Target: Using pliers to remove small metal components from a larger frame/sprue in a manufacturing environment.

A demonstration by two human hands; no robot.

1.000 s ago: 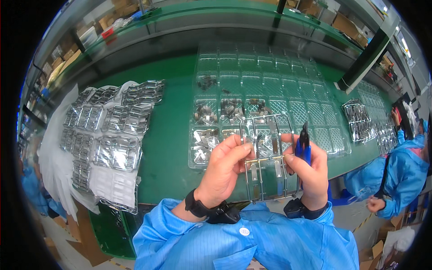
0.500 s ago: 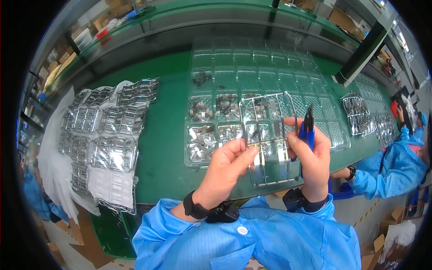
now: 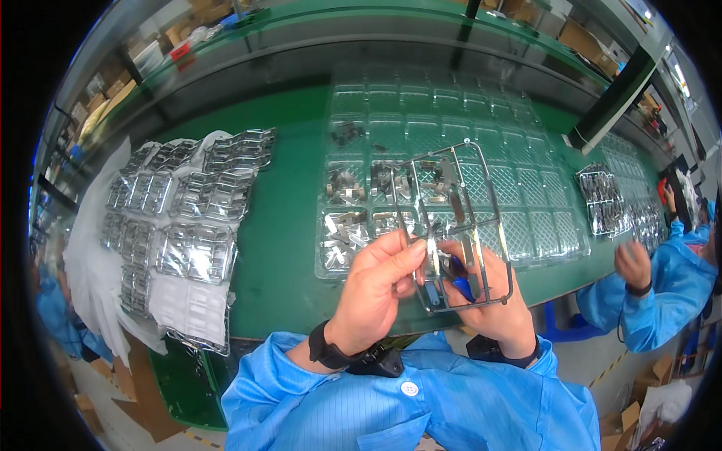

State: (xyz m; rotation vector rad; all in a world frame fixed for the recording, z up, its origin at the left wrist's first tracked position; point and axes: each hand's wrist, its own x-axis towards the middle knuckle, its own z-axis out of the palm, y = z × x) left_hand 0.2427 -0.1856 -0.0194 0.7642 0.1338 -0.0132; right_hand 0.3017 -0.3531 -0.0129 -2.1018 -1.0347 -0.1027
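Observation:
My left hand (image 3: 383,282) pinches the left edge of a shiny plated plastic sprue frame (image 3: 492,197), which is held up and tilted over the clear tray. Long flat parts still hang between its bars. Behind the frame's lower half is my right hand (image 3: 492,297), closed around blue-handled nippers (image 3: 461,286). The frame's bars partly cover that hand, and the nippers' jaws are hard to make out near my left fingertips. Past my hands, the clear compartment tray (image 3: 421,135) has loose silvery parts (image 3: 344,233) in several left compartments.
Stacks of shiny sprue frames (image 3: 197,252) lie on white wrapping at the left of the green table (image 3: 278,301). More frames (image 3: 602,199) lie at the right, near a green post (image 3: 620,90). A co-worker in a blue coat (image 3: 662,286) sits at the right.
My right hand with the nippers has moved from the frame's right side to behind its lower part. The frame has tilted and its far end has risen. The co-worker's hand has lifted.

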